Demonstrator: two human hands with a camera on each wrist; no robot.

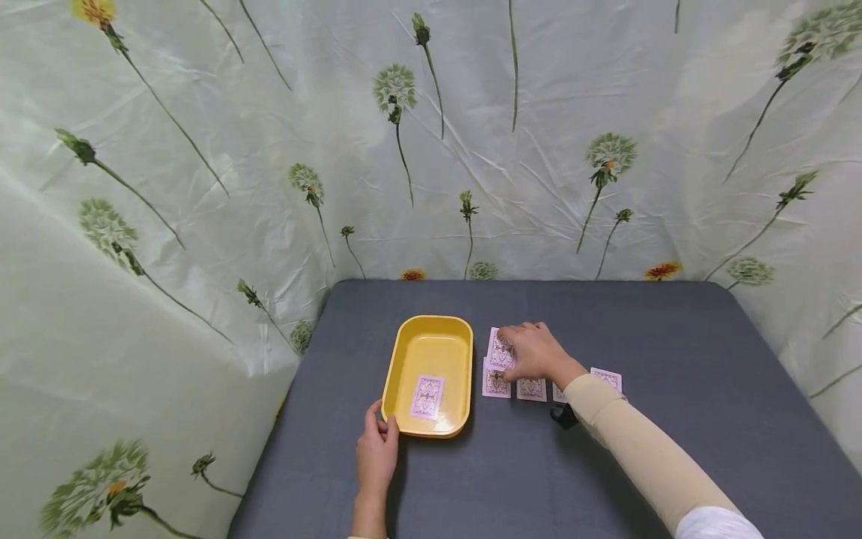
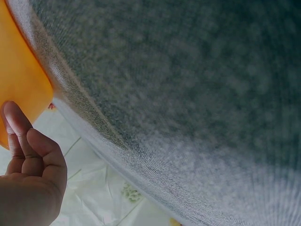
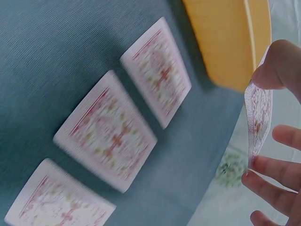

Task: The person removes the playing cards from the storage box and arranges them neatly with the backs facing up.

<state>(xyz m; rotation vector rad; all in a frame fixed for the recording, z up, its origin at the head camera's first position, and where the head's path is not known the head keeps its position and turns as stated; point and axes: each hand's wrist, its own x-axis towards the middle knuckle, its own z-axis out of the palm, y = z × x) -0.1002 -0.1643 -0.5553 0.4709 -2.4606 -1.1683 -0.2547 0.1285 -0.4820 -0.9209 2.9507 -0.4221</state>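
My right hand [image 1: 535, 352] pinches a playing card [image 3: 259, 117] between thumb and fingers, bending it slightly, its pink patterned back showing. It is raised over the left end of a row of face-down cards [image 1: 497, 383]. In the right wrist view, three cards lie on the cloth, one of them a middle card [image 3: 107, 134]. At the near left corner of a yellow tray [image 1: 387, 374], my left hand [image 1: 377, 449] holds the rim. Another card [image 1: 427, 397] lies face down inside the tray. My right hand and forearm hide parts of the row.
A dark grey cloth [image 1: 485, 479] covers the table. Behind and beside it hangs a pale curtain [image 1: 539, 165] printed with dandelions. One card [image 1: 607, 377] lies at the row's right end, beyond my right wrist. A small black object [image 1: 563, 415] shows under that wrist.
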